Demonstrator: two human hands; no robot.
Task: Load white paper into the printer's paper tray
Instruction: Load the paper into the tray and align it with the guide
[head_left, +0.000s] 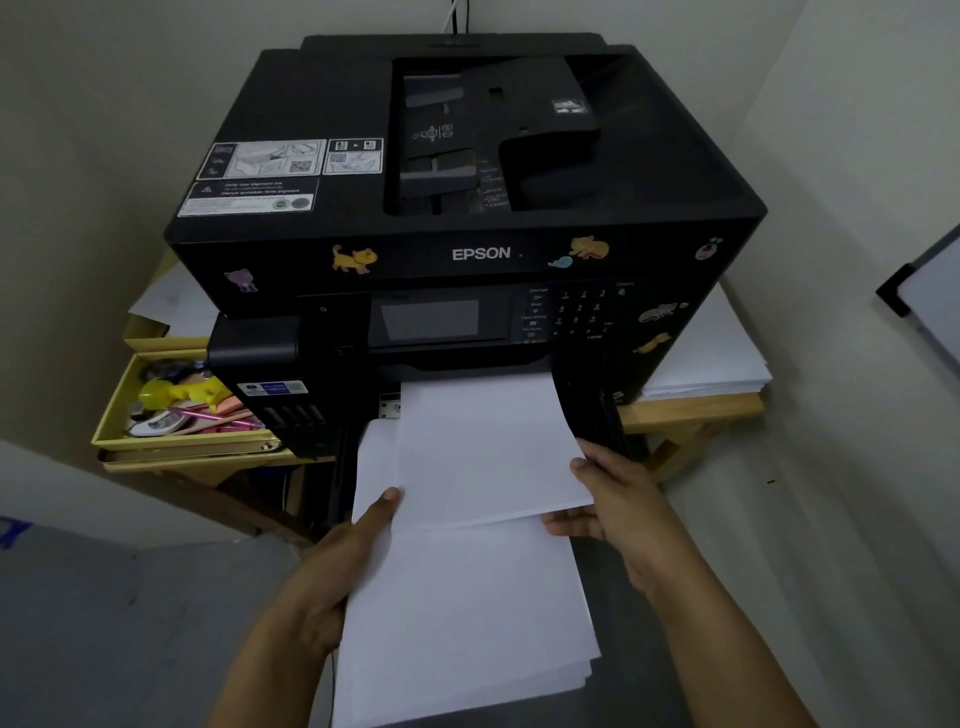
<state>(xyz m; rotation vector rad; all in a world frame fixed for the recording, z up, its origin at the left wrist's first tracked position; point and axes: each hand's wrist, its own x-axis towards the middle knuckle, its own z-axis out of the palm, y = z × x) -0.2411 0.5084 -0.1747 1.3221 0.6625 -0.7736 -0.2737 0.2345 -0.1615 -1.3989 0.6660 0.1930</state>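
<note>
A black Epson printer (467, 171) with cat stickers stands on a wooden table. Its paper tray (605, 415) is pulled out at the front, only its dark right side showing. A smaller stack of white paper (483, 447) lies with its far end in the tray opening, on top of a larger white stack (462, 613) that reaches toward me. My left hand (337, 566) grips the left edge of the paper, thumb on top. My right hand (613, 493) holds the near right corner of the upper stack.
A yellow box (111, 410) of pens and small items sits left of the printer. More white sheets (711, 358) are piled on the wooden table (691, 410) to the right. Walls close in on both sides; a whiteboard edge (914, 291) shows far right.
</note>
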